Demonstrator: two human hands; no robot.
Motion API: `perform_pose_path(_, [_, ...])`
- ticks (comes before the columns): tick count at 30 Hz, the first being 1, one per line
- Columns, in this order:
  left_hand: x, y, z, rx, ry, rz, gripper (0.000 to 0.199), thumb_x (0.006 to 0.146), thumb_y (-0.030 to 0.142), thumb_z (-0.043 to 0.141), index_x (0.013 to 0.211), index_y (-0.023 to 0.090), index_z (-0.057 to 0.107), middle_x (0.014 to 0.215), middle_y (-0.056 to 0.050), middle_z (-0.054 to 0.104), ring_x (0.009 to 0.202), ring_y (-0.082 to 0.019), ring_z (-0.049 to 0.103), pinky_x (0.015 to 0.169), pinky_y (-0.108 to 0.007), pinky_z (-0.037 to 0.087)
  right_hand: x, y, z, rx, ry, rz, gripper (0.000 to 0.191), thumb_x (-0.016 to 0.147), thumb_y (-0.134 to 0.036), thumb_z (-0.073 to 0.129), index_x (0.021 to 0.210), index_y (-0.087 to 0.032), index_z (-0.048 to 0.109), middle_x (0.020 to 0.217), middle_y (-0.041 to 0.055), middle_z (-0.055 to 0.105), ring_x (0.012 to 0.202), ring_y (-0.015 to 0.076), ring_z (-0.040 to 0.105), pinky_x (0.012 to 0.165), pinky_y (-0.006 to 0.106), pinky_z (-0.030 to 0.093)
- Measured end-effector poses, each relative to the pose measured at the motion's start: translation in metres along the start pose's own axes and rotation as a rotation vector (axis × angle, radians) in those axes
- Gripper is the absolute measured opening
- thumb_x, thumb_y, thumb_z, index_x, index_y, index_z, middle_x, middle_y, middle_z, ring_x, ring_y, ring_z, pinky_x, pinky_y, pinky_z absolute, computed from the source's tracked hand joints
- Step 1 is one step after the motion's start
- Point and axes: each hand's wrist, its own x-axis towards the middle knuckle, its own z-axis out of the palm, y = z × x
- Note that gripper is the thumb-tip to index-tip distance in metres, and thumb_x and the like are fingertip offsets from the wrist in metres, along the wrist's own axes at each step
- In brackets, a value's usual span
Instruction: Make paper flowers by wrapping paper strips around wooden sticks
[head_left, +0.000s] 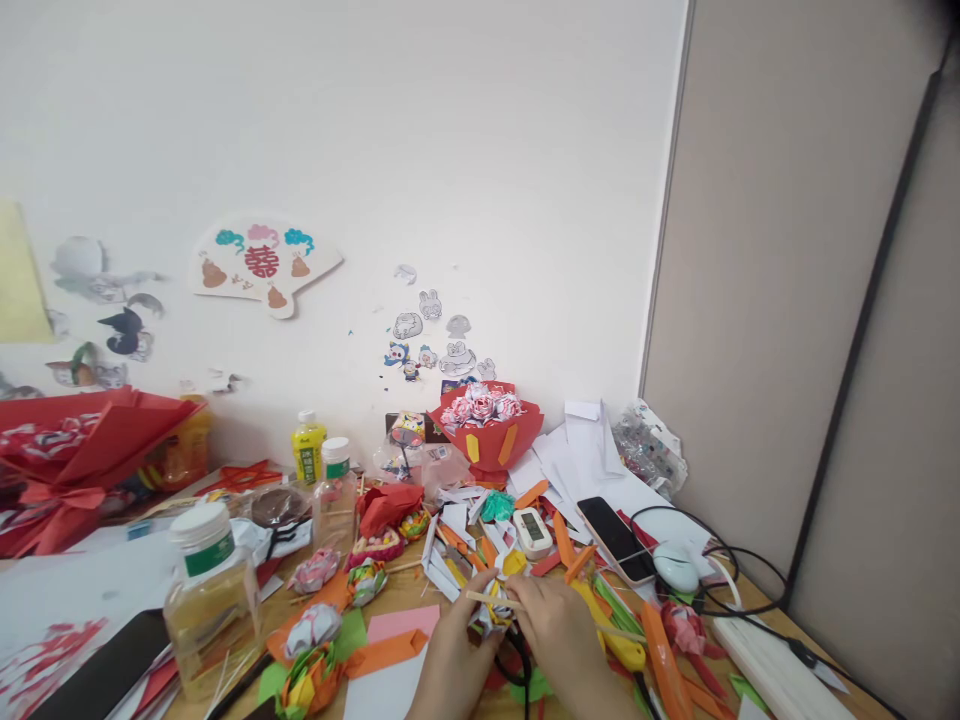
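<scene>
by the curled right hand [555, 615], a stick [491, 600] is pinched; by the left hand [459, 645], half closed, paper [495, 618] under the stick is met, its grip hidden. the stick is best kept steady, the folds lightly pressed. beyond, a timer [532, 534] and a bouquet [491, 440] are seen.

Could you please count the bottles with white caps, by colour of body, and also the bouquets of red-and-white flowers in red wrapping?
Clear bottles: 2
Yellow bottle: 1
Red-wrapped bouquets: 2
Total: 5
</scene>
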Motion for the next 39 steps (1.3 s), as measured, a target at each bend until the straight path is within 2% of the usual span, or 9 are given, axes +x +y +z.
perform_pose_path(5, [-0.001, 0.002, 0.0, 0.026, -0.019, -0.017, 0.053, 0.064, 0.011, 0.053, 0.116, 0.022, 0.054, 0.106, -0.006, 0.065, 0.097, -0.023, 0.058, 0.084, -0.032, 0.044, -0.001, 0.0, 0.001, -0.044, -0.011, -0.021, 0.031, 0.093, -0.02, 0.03, 0.077, -0.02, 0.057, 0.058, 0.0007, 0.06, 0.052, 0.0161, 0.058, 0.048, 0.025, 0.033])
perform_pose_path(9, [-0.003, 0.007, 0.001, 0.053, 0.001, -0.041, 0.054, 0.063, 0.01, 0.052, 0.116, 0.021, 0.054, 0.104, -0.006, 0.066, 0.099, -0.023, 0.057, 0.085, -0.032, 0.044, -0.003, 0.0, 0.003, -0.091, 0.007, 0.015, 0.029, 0.093, -0.022, 0.03, 0.081, -0.02, 0.057, 0.056, 0.0017, 0.059, 0.051, 0.0164, 0.057, 0.047, 0.025, 0.033])
perform_pose_path(14, [-0.006, 0.01, 0.006, 0.033, -0.005, -0.08, 0.053, 0.065, 0.012, 0.051, 0.118, 0.02, 0.052, 0.108, -0.007, 0.064, 0.085, -0.022, 0.061, 0.076, -0.03, 0.047, -0.005, 0.001, 0.007, -0.084, 0.004, 0.025, 0.029, 0.092, -0.02, 0.03, 0.077, -0.019, 0.055, 0.056, 0.0018, 0.059, 0.049, 0.016, 0.057, 0.046, 0.025, 0.032])
perform_pose_path(20, [-0.007, 0.005, 0.007, 0.003, 0.023, -0.058, 0.046, 0.065, 0.014, 0.053, 0.11, 0.021, 0.058, 0.104, -0.006, 0.066, 0.087, -0.023, 0.061, 0.076, -0.03, 0.047, -0.004, 0.0, 0.006, -0.073, -0.089, 0.028, 0.017, 0.087, -0.013, 0.042, 0.077, -0.02, 0.054, 0.058, 0.0006, 0.061, 0.05, 0.0155, 0.058, 0.046, 0.024, 0.03])
perform_pose_path(24, [-0.007, 0.008, 0.005, 0.021, 0.002, -0.041, 0.048, 0.064, 0.013, 0.054, 0.111, 0.024, 0.057, 0.109, -0.005, 0.064, 0.095, -0.024, 0.058, 0.081, -0.031, 0.045, -0.001, 0.001, -0.001, -0.001, -0.17, 0.085, 0.014, 0.084, -0.014, 0.045, 0.077, -0.02, 0.055, 0.062, 0.0002, 0.063, 0.054, 0.0155, 0.059, 0.047, 0.023, 0.03])
perform_pose_path(29, [-0.005, 0.01, 0.002, 0.058, -0.03, -0.006, 0.051, 0.063, 0.01, 0.052, 0.112, 0.024, 0.056, 0.1, -0.004, 0.066, 0.089, -0.023, 0.059, 0.076, -0.029, 0.045, 0.005, 0.006, -0.01, 0.285, -0.282, 0.26, 0.013, 0.084, -0.019, 0.047, 0.081, -0.023, 0.059, 0.066, -0.0026, 0.064, 0.058, 0.0138, 0.059, 0.051, 0.021, 0.032])
perform_pose_path(33, [-0.004, 0.011, 0.001, 0.018, -0.049, 0.026, 0.049, 0.063, 0.01, 0.052, 0.11, 0.024, 0.057, 0.104, -0.004, 0.065, 0.093, -0.023, 0.058, 0.079, -0.03, 0.045, 0.007, 0.011, -0.012, 0.439, -0.331, 0.389, 0.007, 0.081, -0.021, 0.051, 0.082, -0.021, 0.058, 0.062, -0.0031, 0.061, 0.057, 0.0139, 0.057, 0.05, 0.02, 0.032])
perform_pose_path(36, [-0.005, 0.015, 0.002, -0.004, -0.075, 0.035, 0.047, 0.063, 0.01, 0.052, 0.108, 0.024, 0.058, 0.106, -0.004, 0.065, 0.092, -0.023, 0.058, 0.075, -0.029, 0.046, 0.007, 0.013, -0.013, 0.456, -0.343, 0.404, 0.006, 0.081, -0.021, 0.052, 0.08, -0.021, 0.058, 0.061, -0.0028, 0.06, 0.056, 0.014, 0.056, 0.049, 0.02, 0.032])
perform_pose_path(39, [-0.004, 0.017, 0.002, -0.008, -0.056, 0.008, 0.05, 0.061, 0.009, 0.053, 0.109, 0.023, 0.058, 0.108, -0.004, 0.064, 0.094, -0.023, 0.058, 0.073, -0.029, 0.047, 0.007, 0.013, -0.014, 0.389, -0.282, 0.342, 0.011, 0.084, -0.022, 0.048, 0.08, -0.02, 0.058, 0.065, -0.0009, 0.062, 0.058, 0.0146, 0.057, 0.052, 0.021, 0.035])
